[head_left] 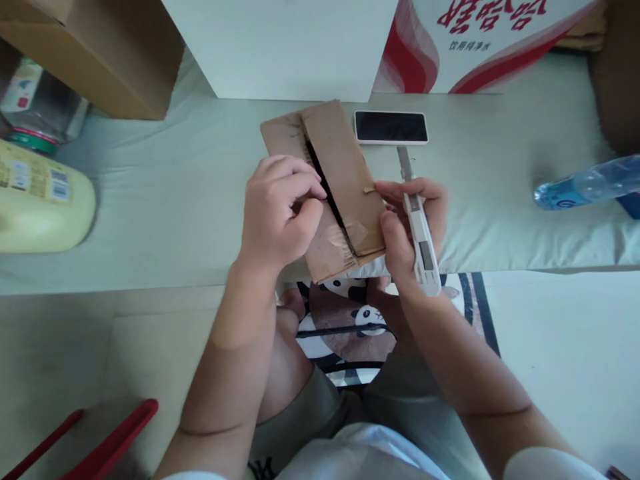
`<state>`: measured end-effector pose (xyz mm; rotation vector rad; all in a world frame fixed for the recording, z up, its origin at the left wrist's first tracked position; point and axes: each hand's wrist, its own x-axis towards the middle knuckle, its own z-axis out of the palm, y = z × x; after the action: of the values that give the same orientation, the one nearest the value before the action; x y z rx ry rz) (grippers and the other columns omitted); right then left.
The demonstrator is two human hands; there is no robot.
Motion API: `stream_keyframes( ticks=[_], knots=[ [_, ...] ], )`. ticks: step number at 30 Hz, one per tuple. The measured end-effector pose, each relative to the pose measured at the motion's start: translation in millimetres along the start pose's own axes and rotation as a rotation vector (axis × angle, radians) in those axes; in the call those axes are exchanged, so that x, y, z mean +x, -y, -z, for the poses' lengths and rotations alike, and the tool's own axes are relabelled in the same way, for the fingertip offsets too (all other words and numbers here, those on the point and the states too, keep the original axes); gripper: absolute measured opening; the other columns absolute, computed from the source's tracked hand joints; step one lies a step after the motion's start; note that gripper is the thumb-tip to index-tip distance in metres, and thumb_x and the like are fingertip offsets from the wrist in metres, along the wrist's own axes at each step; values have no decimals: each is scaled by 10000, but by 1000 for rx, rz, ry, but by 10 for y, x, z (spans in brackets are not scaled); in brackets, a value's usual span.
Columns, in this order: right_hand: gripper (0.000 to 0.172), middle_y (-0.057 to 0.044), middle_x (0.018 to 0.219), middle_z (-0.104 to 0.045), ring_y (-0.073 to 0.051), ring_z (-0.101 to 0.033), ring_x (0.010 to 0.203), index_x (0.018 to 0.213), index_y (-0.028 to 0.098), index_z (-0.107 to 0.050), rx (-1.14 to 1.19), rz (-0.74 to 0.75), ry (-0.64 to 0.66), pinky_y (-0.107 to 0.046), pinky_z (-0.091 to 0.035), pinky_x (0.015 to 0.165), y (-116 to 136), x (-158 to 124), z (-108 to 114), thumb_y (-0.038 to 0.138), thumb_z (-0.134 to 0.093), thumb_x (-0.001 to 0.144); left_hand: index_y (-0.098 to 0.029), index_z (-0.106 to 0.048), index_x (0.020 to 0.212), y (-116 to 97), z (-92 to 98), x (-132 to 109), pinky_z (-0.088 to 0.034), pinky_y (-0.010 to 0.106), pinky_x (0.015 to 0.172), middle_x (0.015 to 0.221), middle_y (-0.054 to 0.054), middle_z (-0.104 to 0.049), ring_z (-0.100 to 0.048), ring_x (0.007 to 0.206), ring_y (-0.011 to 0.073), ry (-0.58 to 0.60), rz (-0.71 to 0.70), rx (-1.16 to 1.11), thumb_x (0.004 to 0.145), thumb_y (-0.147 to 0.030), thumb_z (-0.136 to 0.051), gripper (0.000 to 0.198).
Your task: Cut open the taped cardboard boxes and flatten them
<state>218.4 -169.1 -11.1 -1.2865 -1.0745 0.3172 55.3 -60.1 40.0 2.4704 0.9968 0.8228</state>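
A flat brown cardboard box (340,153) lies at the front of the cloth-covered surface, with a dark slit along its middle and torn, peeled patches beside it. My left hand (283,210) rests over the left flap, its fingers curled together at the slit; whatever is between the fingertips is hidden. In my right hand (395,247) is a white utility knife (423,243), its blade extended and pointing away from me. The thumb and index finger of that hand also touch the box's right edge, by a small torn scrap (369,190).
A phone (391,127) lies just behind the box. White cartons (300,50) stand at the back. On the left are a yellow jug (45,197), a clear jar (43,100) and a brown carton (125,60). A water bottle (590,183) lies on the right.
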Motion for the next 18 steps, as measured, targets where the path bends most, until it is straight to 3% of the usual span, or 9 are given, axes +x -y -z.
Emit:
stream_keyframes(
  ticks=[8,15,18],
  knots=[
    [302,-48,1202,-747,-255,-721,1246,1186,315,-468,130,-45,-32,-514,-571,1110,-139,7,-81,447,-610,955,-315,-782,890,68,-23,-20,-538,551,1088,1086,28,-782,-671,1187,290,1,-55,-31,898,-184,-477,332],
    [309,-51,1245,-759,-259,-748,1206,1205,329,-476,238,-50,-1,-552,-571,1119,-226,-23,-76,478,-612,970,-323,-723,1203,68,-98,-85,-542,497,1115,1210,27,-770,-655,1265,267,-127,17,-104,962,-232,-448,377],
    [328,-62,1282,-744,-263,-728,1251,1213,335,-473,196,-45,3,-551,-578,1118,-171,-49,-87,500,-619,970,-316,-666,1268,35,-83,-106,-564,456,1078,1242,40,-763,-700,1212,241,-117,-17,-188,1009,-300,-417,359]
  ],
)
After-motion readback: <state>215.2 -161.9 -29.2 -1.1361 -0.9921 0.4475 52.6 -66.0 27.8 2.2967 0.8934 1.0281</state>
